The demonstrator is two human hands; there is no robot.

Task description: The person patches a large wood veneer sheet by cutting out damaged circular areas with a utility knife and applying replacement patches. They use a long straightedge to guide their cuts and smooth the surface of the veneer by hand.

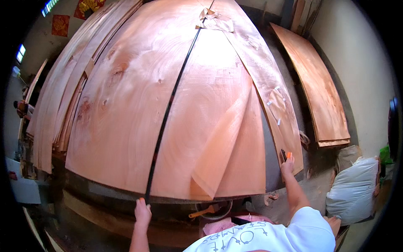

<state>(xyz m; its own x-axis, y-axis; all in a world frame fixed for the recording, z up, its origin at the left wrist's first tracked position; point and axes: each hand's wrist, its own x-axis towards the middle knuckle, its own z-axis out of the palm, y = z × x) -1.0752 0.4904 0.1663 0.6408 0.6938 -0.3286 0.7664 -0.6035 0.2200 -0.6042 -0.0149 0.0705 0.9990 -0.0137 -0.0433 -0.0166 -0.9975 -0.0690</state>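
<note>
A: What takes up most of the view?
B: A wide wood sheet [113,117], lying flat across the middle and running away from the person.
A: And next to it?
B: Long veneer strips [63,105] are piled along its left edge. Well off to the right lies a low stack of boards [317,90].
A: Anything smaller over the wood?
B: A narrower veneer sheet [197,109] lies right of centre, its near part folded over on itself. Farther right is a long veneer piece [279,107] with small white bits on it. A thin black strip [170,105] runs lengthwise between the wide sheet and the narrower one.
A: What about the hands?
B: The left hand [143,213] is curled at the black strip's near end; I can't tell whether it clasps or just presses. The right hand [288,166] grasps a small dark tool [283,155] over the near end of the long veneer piece.
</note>
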